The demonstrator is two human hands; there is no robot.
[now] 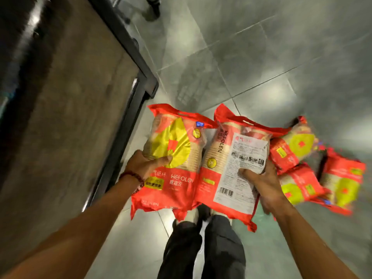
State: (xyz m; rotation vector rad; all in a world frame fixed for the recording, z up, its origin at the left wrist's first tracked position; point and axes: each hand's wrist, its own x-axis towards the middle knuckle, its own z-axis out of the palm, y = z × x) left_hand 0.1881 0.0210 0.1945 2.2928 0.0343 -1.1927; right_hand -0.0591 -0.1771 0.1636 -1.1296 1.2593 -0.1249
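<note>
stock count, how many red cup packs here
5: one pack in the left hand, one in the right hand, three on the floor at right; more may be hidden.

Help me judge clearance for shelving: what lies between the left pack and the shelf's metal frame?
Only a bare strip of grey floor. The head view shows it between the left pack and the shelf's dark metal frame.

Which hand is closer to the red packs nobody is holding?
Right. The right hand, gripping the white-label pack, is just beside those loose packs. The left hand grips the yellow-front pack on the far side from them.
</note>
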